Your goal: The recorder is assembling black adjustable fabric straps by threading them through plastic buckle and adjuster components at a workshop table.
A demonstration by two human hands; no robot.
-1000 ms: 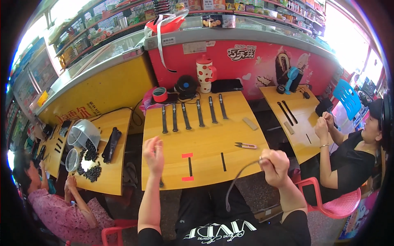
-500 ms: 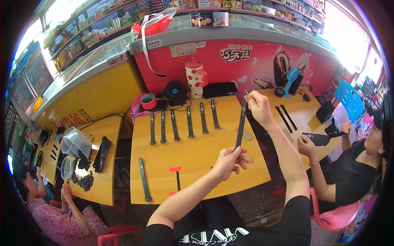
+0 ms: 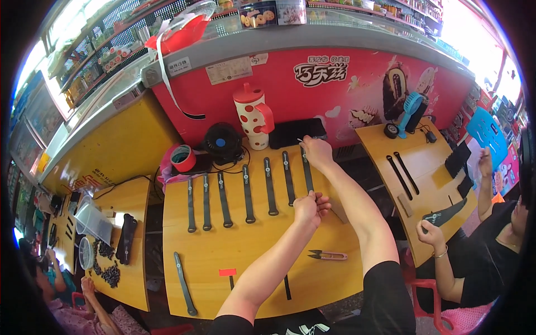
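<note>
A dark strap (image 3: 308, 174) lies lengthwise at the right end of a row of similar straps (image 3: 270, 187) on the wooden table (image 3: 245, 245). At its far end, my right hand (image 3: 316, 153) is closed in a pinch. The near end is between the fingers of my left hand (image 3: 311, 209), which partly hides it. A pale bit sticks out by my right fingertips, too small to name. One more strap (image 3: 183, 285) lies apart at the near left. Thread snips (image 3: 328, 255) rest on the table right of my left forearm.
Behind the row stand a black fan (image 3: 222, 142), a roll of tape (image 3: 183, 158), a spotted tumbler (image 3: 252, 118) and a black pouch (image 3: 297, 132). A red marker (image 3: 228, 272) is on the near table. People work at side tables; at right a person (image 3: 474, 240) holds a dark strap.
Both hands have moved away from me and lowered the strap from the air to the right end of the row. The snips have come into view. My view has shifted forward.
</note>
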